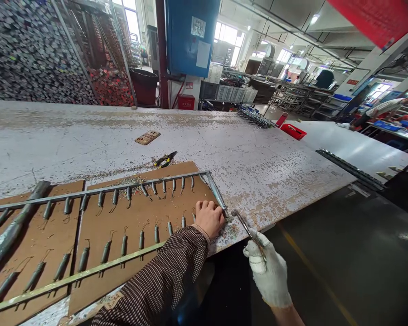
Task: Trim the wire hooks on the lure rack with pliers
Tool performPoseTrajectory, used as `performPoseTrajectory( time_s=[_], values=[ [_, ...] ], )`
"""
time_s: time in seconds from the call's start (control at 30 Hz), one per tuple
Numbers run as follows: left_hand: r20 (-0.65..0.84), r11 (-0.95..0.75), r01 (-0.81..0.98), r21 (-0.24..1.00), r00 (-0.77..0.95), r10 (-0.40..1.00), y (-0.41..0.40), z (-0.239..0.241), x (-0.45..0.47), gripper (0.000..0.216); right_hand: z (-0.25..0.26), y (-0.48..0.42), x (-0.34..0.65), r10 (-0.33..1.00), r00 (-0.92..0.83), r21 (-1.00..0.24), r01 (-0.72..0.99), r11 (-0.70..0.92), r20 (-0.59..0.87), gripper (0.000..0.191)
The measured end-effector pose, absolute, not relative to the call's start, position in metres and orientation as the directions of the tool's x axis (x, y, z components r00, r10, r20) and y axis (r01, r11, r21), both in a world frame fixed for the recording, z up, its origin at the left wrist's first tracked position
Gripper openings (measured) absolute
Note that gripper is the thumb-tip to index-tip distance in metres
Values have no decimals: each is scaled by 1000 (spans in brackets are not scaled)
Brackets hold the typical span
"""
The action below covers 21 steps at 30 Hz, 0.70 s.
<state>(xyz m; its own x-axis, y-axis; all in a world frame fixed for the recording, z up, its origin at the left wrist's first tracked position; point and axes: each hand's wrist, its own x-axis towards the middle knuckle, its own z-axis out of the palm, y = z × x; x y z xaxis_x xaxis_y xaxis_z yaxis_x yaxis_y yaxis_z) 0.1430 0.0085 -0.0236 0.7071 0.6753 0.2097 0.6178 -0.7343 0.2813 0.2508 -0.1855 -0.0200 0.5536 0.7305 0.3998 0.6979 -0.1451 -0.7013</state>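
The gloved right hand point(267, 267) wraps round a round-headed tool point(244, 224), whose head sits just beside the half-curled, bare left hand point(209, 219), its grip unclear, at the metal frame's point(139, 183) short side. Work there seems in hand, calling for a steadied frame; pliers point(168, 158) lie beyond the left hand

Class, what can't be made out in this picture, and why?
Head view: what lies under the left hand; the hand covers it.
Head view: left end of the metal frame; cut by left edge.
Head view: lower end of the tool; gloved right hand hides it.
Head view: marks on the brown card; too small.
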Motion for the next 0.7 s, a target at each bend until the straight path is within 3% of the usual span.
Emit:
performPoseTrajectory(
  time_s=[0.1, 0.23, 0.37, 0.43, 0.53, 0.7],
  values=[
    [217, -733, 610, 301, 704, 676, 9, -25, 143, 23, -21, -185, 250, 725, 540, -676, 723, -140, 428, 39],
    [208, -723, 607, 330, 701, 682, 10, -28, 143, 21, -23, -184, 249, 756, 562, -650, 719, -246, 336, 38],
    [211, -729, 600, 329, 706, 676, 10, -29, 144, 20, -21, -189, 249, 701, 589, -710, 684, -166, 403, 38],
    [216, -728, 606, 322, 701, 679, 10, -30, 145, 21, -21, -189, 248, 704, 565, -684, 713, -154, 430, 39],
    [209, -730, 608, 313, 705, 677, 11, -30, 145, 21, -23, -187, 248, 759, 542, -623, 746, -237, 360, 42],
    [193, -739, 599, 308, 722, 665, 11, -30, 146, 20, -27, -190, 247, 726, 595, -716, 667, -208, 344, 44]
  ],
)
